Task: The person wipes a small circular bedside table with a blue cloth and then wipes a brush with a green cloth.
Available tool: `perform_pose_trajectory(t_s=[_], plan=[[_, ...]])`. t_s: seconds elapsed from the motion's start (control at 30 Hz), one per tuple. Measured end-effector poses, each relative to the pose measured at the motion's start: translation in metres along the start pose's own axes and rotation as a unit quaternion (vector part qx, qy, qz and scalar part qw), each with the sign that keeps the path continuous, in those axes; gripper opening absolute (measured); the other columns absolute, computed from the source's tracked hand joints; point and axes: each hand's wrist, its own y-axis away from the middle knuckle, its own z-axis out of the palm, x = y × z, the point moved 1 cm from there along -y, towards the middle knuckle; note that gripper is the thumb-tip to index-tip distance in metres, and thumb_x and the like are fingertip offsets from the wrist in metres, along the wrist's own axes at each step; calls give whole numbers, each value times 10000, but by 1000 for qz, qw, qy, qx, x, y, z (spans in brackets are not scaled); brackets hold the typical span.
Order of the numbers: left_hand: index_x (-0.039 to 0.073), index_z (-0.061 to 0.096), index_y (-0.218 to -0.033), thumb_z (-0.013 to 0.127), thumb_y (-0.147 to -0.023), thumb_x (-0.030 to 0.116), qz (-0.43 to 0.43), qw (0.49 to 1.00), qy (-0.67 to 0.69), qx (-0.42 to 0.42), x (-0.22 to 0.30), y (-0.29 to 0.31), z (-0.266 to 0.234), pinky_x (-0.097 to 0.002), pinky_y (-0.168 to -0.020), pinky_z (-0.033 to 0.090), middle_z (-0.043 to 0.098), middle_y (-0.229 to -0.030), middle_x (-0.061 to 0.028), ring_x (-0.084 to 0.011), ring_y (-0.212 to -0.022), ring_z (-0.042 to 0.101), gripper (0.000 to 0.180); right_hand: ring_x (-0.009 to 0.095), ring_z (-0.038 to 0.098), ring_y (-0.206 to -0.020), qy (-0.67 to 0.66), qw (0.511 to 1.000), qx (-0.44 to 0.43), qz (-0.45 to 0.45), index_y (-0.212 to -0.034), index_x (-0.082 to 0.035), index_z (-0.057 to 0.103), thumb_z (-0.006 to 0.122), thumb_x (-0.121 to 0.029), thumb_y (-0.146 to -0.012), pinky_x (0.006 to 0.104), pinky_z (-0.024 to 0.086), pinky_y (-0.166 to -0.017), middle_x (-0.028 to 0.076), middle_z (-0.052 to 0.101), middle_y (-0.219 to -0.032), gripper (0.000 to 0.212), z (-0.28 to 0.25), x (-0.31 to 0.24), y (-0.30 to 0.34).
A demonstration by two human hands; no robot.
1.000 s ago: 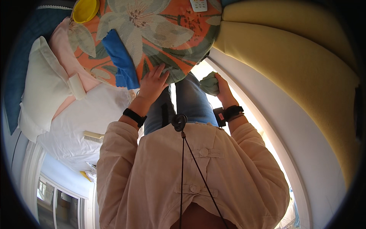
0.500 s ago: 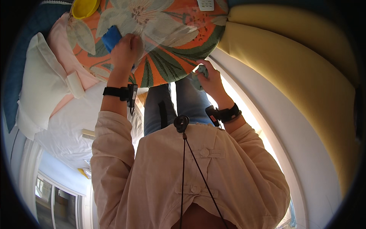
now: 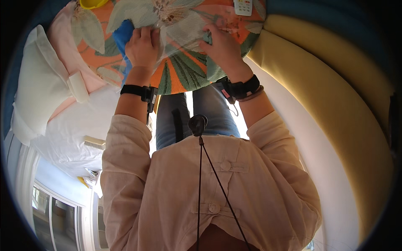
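My left hand (image 3: 142,47) is closed, knuckles up, on a blue cloth (image 3: 122,35) that runs past its left side and hangs below the wrist. My right hand (image 3: 224,47) has its thumb and fingers curled round a grey-green cloth (image 3: 214,71), part of which shows at the fingertips and part below the palm. Between the hands lies a clear plastic sheet or bag (image 3: 179,38), its edge close to my left fingers; whether they also grip it is hidden. Under everything is a round orange surface with a flower pattern (image 3: 165,79).
A yellow bowl (image 3: 93,3) stands at the far left and a white remote control (image 3: 243,7) at the far right. White pillow (image 3: 44,79), pale pink cloth (image 3: 63,39) and a brush (image 3: 94,142) on white bedding (image 3: 71,125) lie left. A yellow padded sofa (image 3: 318,79) curves along the right.
My right hand has moved up and left from the near edge onto the patterned surface, bringing the grey-green cloth. The blue cloth now trails lower beside my left hand.
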Motion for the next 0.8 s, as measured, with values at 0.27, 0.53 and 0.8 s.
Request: perform_pose_trajectory(t_s=[0.27, 0.53, 0.8], plan=[[142, 596, -786, 592, -825, 280, -5, 1000, -12, 4, -3, 2, 6, -313, -478, 429, 552, -716, -12, -189, -588, 566, 144, 315, 625, -730, 49, 997, -60, 4, -976, -77, 492, 677, -281, -706, 424, 492, -622, 123, 630, -781, 386, 4, 3, -14], [134, 607, -816, 597, -826, 281, -12, 1000, -8, 0, -3, 3, 6, -317, -497, 454, 572, -736, -23, -216, -588, 576, 148, 334, 612, -770, -2, 996, -83, -14, -995, -93, 477, 678, -222, -690, 428, 491, -640, 146, 608, -819, 387, 4, 14, -18], [139, 608, -810, 605, -825, 269, 8, 1000, -12, 18, -3, 4, 7, -310, -488, 443, 563, -730, -20, -208, -566, 562, 131, 349, 603, -767, -1, 992, -123, 3, -988, -85, 478, 679, -187, -675, 439, 479, -647, 158, 595, -830, 387, 0, 12, -22]])
